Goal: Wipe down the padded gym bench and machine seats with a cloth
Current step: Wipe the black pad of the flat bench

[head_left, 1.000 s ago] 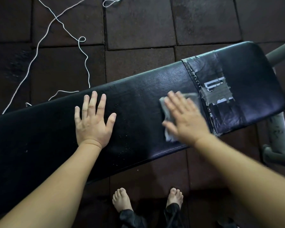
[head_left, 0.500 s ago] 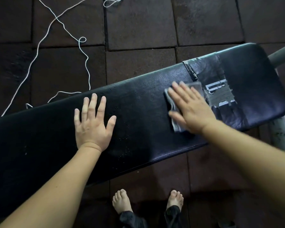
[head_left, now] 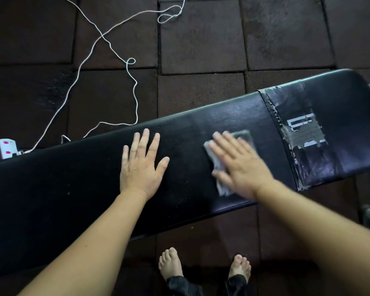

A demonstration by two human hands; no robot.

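Moved: right hand [head_left: 241, 167] and cloth [head_left: 221, 184] are sliding away from the taped patch [head_left: 303, 135] toward the middle of the bench [head_left: 73, 189]; half a second ago they were lying against the tape's edge. The left hand [head_left: 141, 167] is staying put.
Right hand: fingers are lying straight and spread, pressing the cloth flat on the pad; the hand is blurring with motion, so a stroke is probably under way.
Left hand: it is resting flat and wide open on the pad, holding nothing, seemingly bracing, near the cloth but apart from it.
Cloth: a small grey folded piece is lying on the bench top under the right palm, one corner peeking out beyond the fingertips and another below the thumb.
Done so far: the strip between the tape and the cloth is showing a sheen, so it is probably wiped already.
Left to do: pale specks are sitting on the pad between the two hands, and the long dull stretch to the left is looking untouched. The taped end cannot be judged, and no machine seats are showing.
Stage: partway along the bench, with the task looking well short of finished.
Around: a white cord [head_left: 115, 30] is trailing over the floor tiles [head_left: 201, 39] to a power strip [head_left: 6, 147] beyond the bench; bare feet [head_left: 171, 263] are standing on the near side.
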